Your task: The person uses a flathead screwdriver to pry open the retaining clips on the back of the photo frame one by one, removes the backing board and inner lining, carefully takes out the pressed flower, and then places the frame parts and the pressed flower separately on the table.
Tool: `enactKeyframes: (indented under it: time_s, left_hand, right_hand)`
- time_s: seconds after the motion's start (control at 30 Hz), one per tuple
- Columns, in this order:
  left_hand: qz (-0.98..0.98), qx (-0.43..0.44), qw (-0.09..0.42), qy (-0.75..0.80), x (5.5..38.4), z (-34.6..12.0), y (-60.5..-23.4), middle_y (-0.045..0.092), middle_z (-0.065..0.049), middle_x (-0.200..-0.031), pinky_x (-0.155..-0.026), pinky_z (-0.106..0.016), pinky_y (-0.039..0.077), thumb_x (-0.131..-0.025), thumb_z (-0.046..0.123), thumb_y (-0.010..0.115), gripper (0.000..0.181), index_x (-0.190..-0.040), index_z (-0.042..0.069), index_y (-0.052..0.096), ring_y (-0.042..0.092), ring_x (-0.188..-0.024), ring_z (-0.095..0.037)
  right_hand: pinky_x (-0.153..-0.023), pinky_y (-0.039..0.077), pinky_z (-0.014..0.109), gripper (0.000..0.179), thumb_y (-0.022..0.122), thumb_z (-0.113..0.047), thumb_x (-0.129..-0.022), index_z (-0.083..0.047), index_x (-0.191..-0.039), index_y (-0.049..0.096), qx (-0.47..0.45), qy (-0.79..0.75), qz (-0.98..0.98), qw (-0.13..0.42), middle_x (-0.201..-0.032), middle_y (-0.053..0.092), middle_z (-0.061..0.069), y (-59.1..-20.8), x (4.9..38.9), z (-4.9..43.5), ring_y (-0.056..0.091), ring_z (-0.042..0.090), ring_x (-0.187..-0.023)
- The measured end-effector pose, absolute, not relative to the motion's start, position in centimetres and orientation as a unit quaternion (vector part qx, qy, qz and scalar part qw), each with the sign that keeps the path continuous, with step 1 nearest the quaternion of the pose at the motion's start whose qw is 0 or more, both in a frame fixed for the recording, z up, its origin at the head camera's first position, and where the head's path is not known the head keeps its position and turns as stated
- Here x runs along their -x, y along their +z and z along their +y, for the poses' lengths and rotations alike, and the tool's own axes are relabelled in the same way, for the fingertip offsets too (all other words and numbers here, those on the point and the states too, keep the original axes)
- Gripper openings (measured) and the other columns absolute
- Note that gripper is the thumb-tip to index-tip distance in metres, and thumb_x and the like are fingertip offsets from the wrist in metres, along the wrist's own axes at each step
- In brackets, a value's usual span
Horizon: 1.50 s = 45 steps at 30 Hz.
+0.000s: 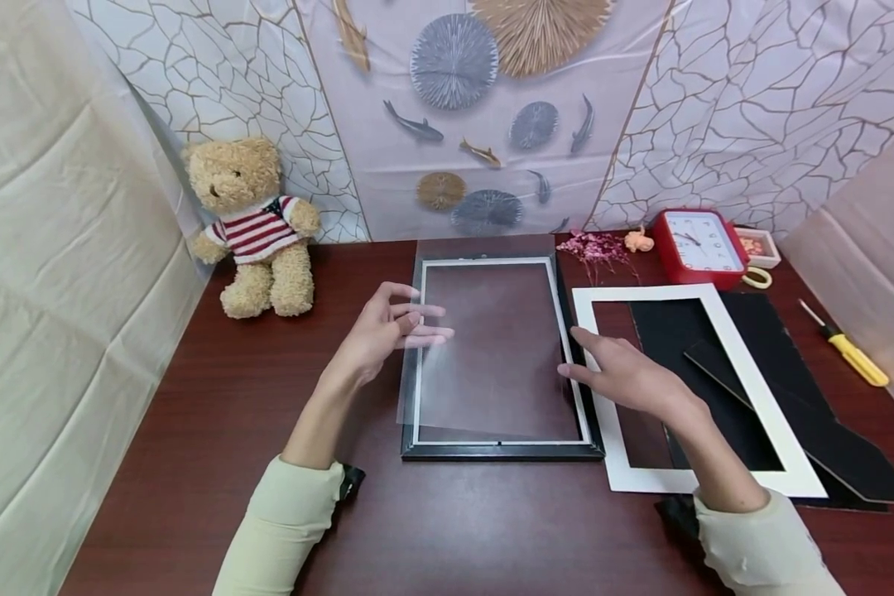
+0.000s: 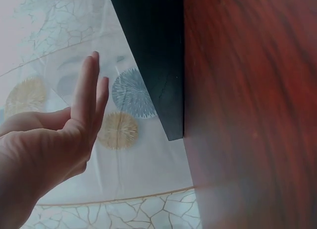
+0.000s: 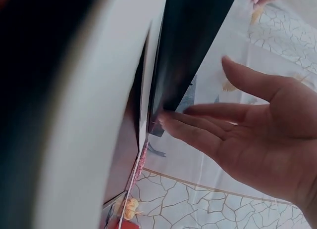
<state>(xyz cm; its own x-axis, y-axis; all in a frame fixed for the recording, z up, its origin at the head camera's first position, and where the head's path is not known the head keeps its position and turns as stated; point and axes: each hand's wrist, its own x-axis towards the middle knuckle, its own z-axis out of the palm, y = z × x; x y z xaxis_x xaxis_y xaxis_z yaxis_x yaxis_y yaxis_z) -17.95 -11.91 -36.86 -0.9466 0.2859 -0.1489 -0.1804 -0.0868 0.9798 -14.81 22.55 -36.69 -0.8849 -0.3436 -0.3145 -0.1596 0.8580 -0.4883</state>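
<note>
A black picture frame (image 1: 502, 453) with a pale inner edge lies on the table. A clear plastic sheet (image 1: 484, 348) lies over it slightly askew, its far end and left edge reaching past the frame. My left hand (image 1: 376, 331) is at the sheet's left edge, its extended fingers showing pale through the plastic. In the left wrist view, those fingers (image 2: 85, 93) point up beside the frame's dark side (image 2: 158, 70). My right hand (image 1: 626, 372) is at the frame's right side, thumb spread. The right wrist view has its fingertips (image 3: 166, 121) right at the frame's side (image 3: 190, 41).
On the right, a white mat (image 1: 715, 483) overlaps black backing boards (image 1: 805, 397). A yellow screwdriver (image 1: 857, 358) lies farther right. Behind stand a red clock (image 1: 700, 244), pink dried flowers (image 1: 596, 248) and a small box (image 1: 758, 247). A teddy bear (image 1: 257, 232) sits back left.
</note>
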Motion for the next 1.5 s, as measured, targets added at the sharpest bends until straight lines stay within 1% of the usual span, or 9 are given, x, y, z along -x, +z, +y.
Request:
enactKeyframes:
  time_s: [0.2,0.4,0.53,0.67,0.77,0.87,1.07,1.33,1.5]
  left_hand:
    - [0.638,-0.038,0.155,0.753,18.2,-11.8,-36.9,0.056,-0.043,-0.15,-0.091,-0.035,0.066,-0.111,-0.015,0.037,0.034,-0.144,-0.008,0.032,0.082,-0.089,-0.019]
    - [0.648,-0.04,0.148,0.746,18.2,-12.0,-36.8,0.056,-0.042,-0.151,-0.091,-0.034,0.066,-0.112,-0.011,0.039,0.035,-0.146,-0.007,0.033,0.081,-0.095,-0.018]
    - [0.718,-0.045,0.123,0.684,17.6,-11.8,-36.4,0.053,-0.039,-0.156,-0.083,-0.02,0.06,-0.112,-0.01,0.038,0.045,-0.157,-0.009,0.031,0.073,-0.1,-0.015]
    - [0.772,-0.049,0.138,0.619,16.6,-12.2,-35.7,0.026,-0.027,-0.178,-0.102,-0.029,0.06,-0.116,0.001,0.04,0.062,-0.173,-0.004,0.014,0.067,-0.133,-0.035]
    - [0.754,-0.044,0.183,0.629,15.8,-13.3,-35.4,-0.001,-0.02,-0.184,-0.122,-0.049,0.046,-0.12,0.014,0.039,0.072,-0.175,0.001,-0.005,0.05,-0.152,-0.047]
    - [0.747,-0.037,0.212,0.629,15.0,-15.0,-35.0,-0.003,-0.023,-0.183,-0.131,-0.053,0.032,-0.121,0.027,0.039,0.077,-0.174,0.003,-0.012,0.041,-0.157,-0.049]
    - [0.74,-0.027,0.248,0.624,13.1,-18.0,-33.9,-0.003,-0.022,-0.184,-0.136,-0.058,0.013,-0.121,0.038,0.036,0.079,-0.174,0.007,-0.015,0.033,-0.16,-0.051]
    - [0.755,-0.018,0.259,0.602,9.2,-23.2,-34.2,-0.009,-0.029,-0.181,-0.131,-0.069,0.013,-0.122,0.039,0.032,0.079,-0.173,0.005,-0.017,0.025,-0.157,-0.062]
    - [0.773,0.004,0.26,0.579,7.5,-26.4,-34.4,-0.014,-0.03,-0.18,-0.128,-0.075,0.009,-0.122,0.043,0.032,0.08,-0.173,0.007,-0.018,0.03,-0.152,-0.065]
  right_hand:
    - [-0.118,0.045,0.068,0.078,0.064,-0.03,-0.113,0.014,-0.166,0.029,0.128,-0.285,0.934,0.175,-0.165,0.041,0.039,-35.7,14.5,22.2,0.046,0.053,-0.152]
    - [-0.114,0.049,0.064,0.079,0.063,-0.029,-0.114,0.013,-0.168,0.024,0.125,-0.37,0.907,0.155,-0.162,0.047,0.035,-35.6,14.2,22.3,0.055,0.049,-0.147]
    - [-0.116,0.047,0.064,0.077,0.06,-0.026,-0.115,0.008,-0.171,0.019,0.125,-0.412,0.89,0.148,-0.168,0.041,0.033,-35.3,13.8,21.9,0.053,0.048,-0.15]
    - [-0.117,0.046,0.064,0.078,0.058,-0.027,-0.116,0.007,-0.172,0.016,0.129,-0.436,0.876,0.161,-0.169,0.041,0.033,-34.6,13.1,21.1,0.053,0.047,-0.15]
    - [-0.119,0.045,0.063,0.082,0.058,-0.031,-0.116,0.007,-0.172,0.013,0.137,-0.443,0.867,0.181,-0.17,0.038,0.032,-34.1,12.6,20.4,0.05,0.046,-0.153]
    - [-0.122,0.042,0.064,0.085,0.058,-0.037,-0.115,0.006,-0.173,0.012,0.154,-0.434,0.865,0.198,-0.174,0.033,0.03,-33.8,12.0,19.6,0.044,0.045,-0.157]
    - [-0.127,0.035,0.064,0.083,0.057,-0.038,-0.116,0.006,-0.173,0.017,0.221,-0.406,0.863,0.205,-0.177,0.031,0.025,-33.3,11.0,18.2,0.036,0.041,-0.162]
    - [-0.129,0.031,0.062,0.074,0.05,-0.032,-0.119,0.009,-0.171,0.019,0.321,-0.369,0.838,0.242,-0.176,0.032,0.023,-33.0,9.9,15.1,0.033,0.039,-0.164]
    - [-0.131,0.031,0.056,0.075,0.053,-0.026,-0.117,0.012,-0.17,0.015,0.356,-0.342,0.832,0.254,-0.176,0.03,0.025,-33.4,9.5,12.2,0.033,0.038,-0.164]
